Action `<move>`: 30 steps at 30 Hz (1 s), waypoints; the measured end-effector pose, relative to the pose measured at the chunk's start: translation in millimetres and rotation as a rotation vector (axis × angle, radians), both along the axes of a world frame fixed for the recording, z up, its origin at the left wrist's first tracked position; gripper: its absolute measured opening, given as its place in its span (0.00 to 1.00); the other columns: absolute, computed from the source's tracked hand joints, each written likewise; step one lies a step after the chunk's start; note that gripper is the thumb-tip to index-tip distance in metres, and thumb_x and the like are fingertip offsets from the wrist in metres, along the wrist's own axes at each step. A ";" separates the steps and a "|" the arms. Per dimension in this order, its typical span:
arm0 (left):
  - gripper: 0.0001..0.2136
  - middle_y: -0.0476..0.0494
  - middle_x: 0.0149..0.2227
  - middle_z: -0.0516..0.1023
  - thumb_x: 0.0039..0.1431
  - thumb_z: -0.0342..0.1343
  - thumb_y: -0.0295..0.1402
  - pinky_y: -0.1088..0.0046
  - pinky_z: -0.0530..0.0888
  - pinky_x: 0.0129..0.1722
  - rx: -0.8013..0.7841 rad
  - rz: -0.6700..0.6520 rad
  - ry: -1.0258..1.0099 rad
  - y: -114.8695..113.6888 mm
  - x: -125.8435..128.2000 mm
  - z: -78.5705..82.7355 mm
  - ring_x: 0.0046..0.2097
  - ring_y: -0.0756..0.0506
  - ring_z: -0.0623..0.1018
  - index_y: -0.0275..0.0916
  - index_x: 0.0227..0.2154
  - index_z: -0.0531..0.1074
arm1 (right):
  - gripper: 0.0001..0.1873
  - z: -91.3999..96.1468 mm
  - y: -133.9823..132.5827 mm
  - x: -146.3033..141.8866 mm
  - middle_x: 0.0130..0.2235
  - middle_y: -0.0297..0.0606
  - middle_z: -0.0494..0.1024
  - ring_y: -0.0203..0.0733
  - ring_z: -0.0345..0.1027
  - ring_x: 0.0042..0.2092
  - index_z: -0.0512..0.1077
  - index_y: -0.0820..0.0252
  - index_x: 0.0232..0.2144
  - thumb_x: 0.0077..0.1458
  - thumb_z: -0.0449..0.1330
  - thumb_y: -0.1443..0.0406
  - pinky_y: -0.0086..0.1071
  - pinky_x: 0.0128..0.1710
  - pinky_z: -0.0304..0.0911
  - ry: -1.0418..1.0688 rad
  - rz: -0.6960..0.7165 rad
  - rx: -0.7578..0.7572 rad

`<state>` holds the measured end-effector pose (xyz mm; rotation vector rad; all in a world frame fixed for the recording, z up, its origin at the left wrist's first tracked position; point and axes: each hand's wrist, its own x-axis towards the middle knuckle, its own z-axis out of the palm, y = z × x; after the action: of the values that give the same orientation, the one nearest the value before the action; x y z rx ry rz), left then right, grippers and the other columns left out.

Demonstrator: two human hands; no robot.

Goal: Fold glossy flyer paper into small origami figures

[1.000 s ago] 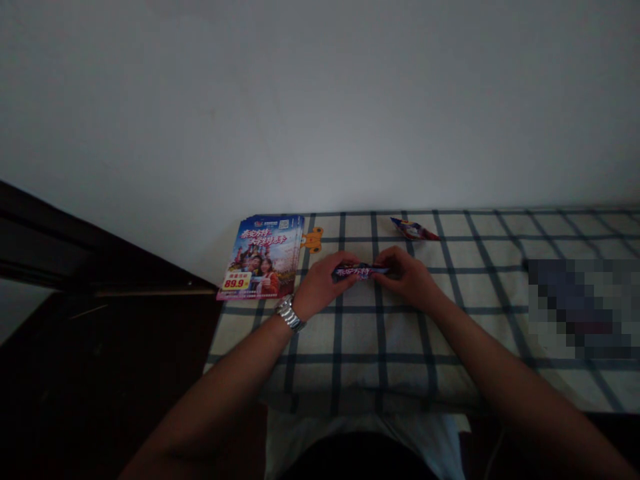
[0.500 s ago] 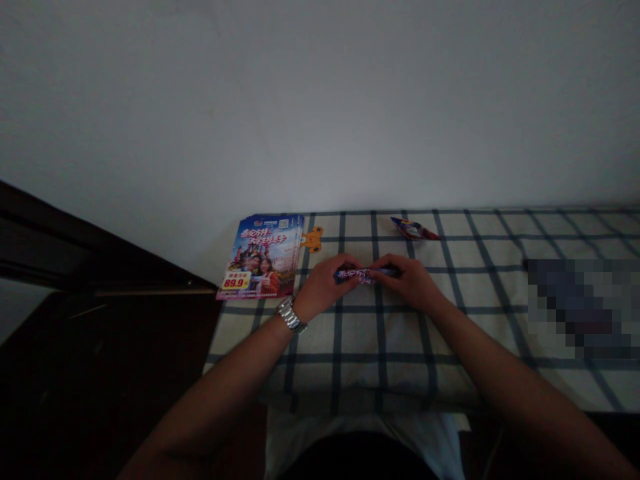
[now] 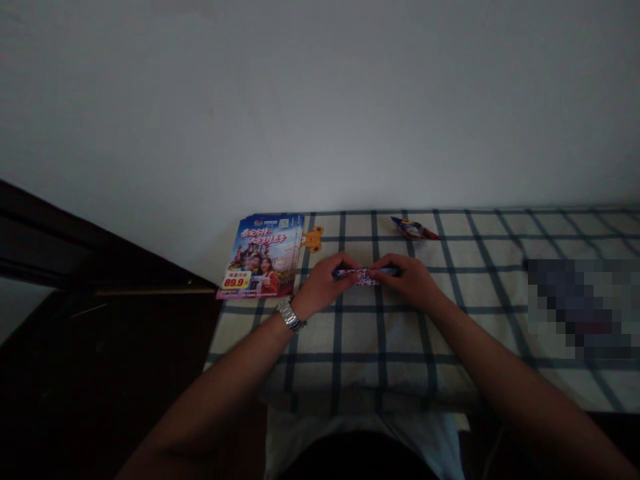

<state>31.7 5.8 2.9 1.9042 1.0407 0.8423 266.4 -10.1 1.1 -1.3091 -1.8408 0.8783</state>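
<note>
- So, a folded leaflet (image 3: 361, 276) is held flat and roughly level above the checked cloth (image 3: 380, 347), between both hands, left of the cloth's middle.
- Its ends are hidden by the fingers; only the middle shows, with pink and white print on it. Whether it touches the cloth cannot be told.
- Left hand (image 3: 323, 285): mostly closed, fingers curled over the strip's left end, pinched against the thumb, which is hidden.
- Right hand (image 3: 407, 280): mostly closed, fingers and thumb gripping the right end.
- Hands are just apart, with the strip bridging the gap.
- A metal wristwatch (image 3: 289, 315) is worn on the left wrist.
- A stack of leaflets (image 3: 263, 257) lies just beyond the left hand, printed with people and a yellow 89.9 price tag.
- An orange cut-out (image 3: 313, 239) is tucked against the stack's right edge.
- A small boat-shaped paper fold (image 3: 415, 229) sits near the cloth's far edge, beyond the right hand.
- A pixelated patch (image 3: 577, 308) covers the cloth at right; what lies under it cannot be told.
- A white wall (image 3: 320, 100) is behind; dark furniture (image 3: 100, 267) is at left.
</note>
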 end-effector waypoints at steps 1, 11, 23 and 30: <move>0.08 0.48 0.37 0.81 0.62 0.63 0.39 0.70 0.73 0.43 -0.005 -0.001 0.003 0.1 0.0 -0.1 0.39 0.47 0.78 0.40 0.39 0.76 | 0.10 0.0 0.1 0.0 0.34 0.35 0.84 0.42 0.76 0.34 0.81 0.55 0.35 0.59 0.67 0.55 0.34 0.37 0.70 0.002 0.002 -0.008; 0.08 0.48 0.37 0.81 0.62 0.62 0.39 0.70 0.72 0.41 -0.020 0.001 0.024 -0.8 -0.3 3.3 0.38 0.47 0.78 0.40 0.38 0.76 | 0.11 -2.2 3.1 1.5 0.34 0.34 0.84 0.43 0.77 0.34 0.81 0.55 0.36 0.58 0.67 0.55 0.34 0.36 0.70 0.014 0.022 -0.018; 0.08 0.48 0.36 0.80 0.62 0.61 0.39 0.70 0.71 0.40 -0.001 0.016 0.034 -1.7 1.0 3.3 0.39 0.46 0.78 0.40 0.36 0.75 | 0.11 -2.8 -1.0 -2.1 0.38 0.37 0.84 0.45 0.78 0.39 0.80 0.54 0.40 0.58 0.68 0.55 0.38 0.42 0.74 0.016 0.010 0.085; 0.09 0.48 0.37 0.80 0.64 0.59 0.40 0.70 0.72 0.40 -0.010 0.039 0.016 0.0 0.2 2.8 0.39 0.46 0.78 0.40 0.38 0.76 | 0.09 0.1 -1.0 -1.7 0.46 0.42 0.80 0.49 0.76 0.48 0.78 0.51 0.44 0.61 0.66 0.58 0.45 0.51 0.73 -0.026 0.166 0.342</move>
<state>32.0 5.8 5.7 1.8905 1.0928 0.8431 264.8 -11.1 1.2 -0.9706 -2.0349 0.5955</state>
